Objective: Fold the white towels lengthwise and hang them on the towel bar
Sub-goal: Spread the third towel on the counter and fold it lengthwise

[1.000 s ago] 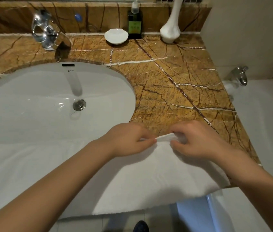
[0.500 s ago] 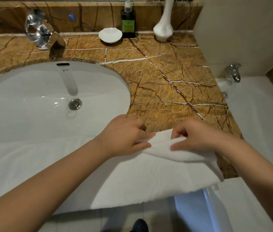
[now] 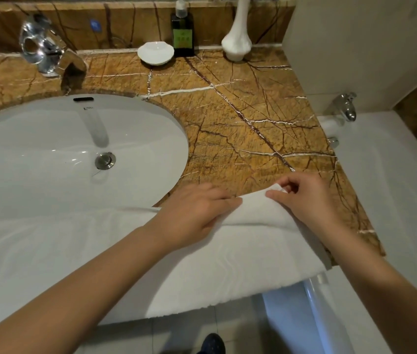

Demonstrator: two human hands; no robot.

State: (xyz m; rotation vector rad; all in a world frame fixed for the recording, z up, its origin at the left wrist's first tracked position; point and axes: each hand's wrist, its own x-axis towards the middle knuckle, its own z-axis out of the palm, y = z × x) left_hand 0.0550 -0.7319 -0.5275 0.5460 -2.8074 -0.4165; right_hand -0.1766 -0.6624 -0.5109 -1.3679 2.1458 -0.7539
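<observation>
Shoe toe [image 3: 211, 343] on floor tile, nearest, below and right of the sink [image 3: 36, 139]. White towel [image 3: 202, 272] lies flat along the counter's near edge: it covers the sink's near rim, runs on to the right of the sink, and its near hem hangs over the counter front. Right of the sink the towel's far edge is lifted and turned back toward the person, making a soft fold between the two hands. Left hand [image 3: 197, 213] sits just off the sink's near-right rim, knuckles up, fingers curled onto the left end of the fold, gripping it. Right hand [image 3: 304, 200], further right of the sink, pinches the raised towel edge between thumb and forefinger, the other fingers bent above it. Both bare forearms cross over the towel. Counter [image 3: 240, 118] is brown veined marble, bare to the right of the sink. Drain [image 3: 104, 160] sits in the sink bottom. Chrome faucet [image 3: 41, 47] stands behind the sink. Behind and right of the sink, along the back wall: white dish [image 3: 155, 53], dark pump bottle [image 3: 183, 34] touching or just beside it, then a white vase [image 3: 236, 44]. Tub [image 3: 381, 200] lies well right of the sink past the counter end, with a chrome tap [image 3: 346, 106] at its far end.
</observation>
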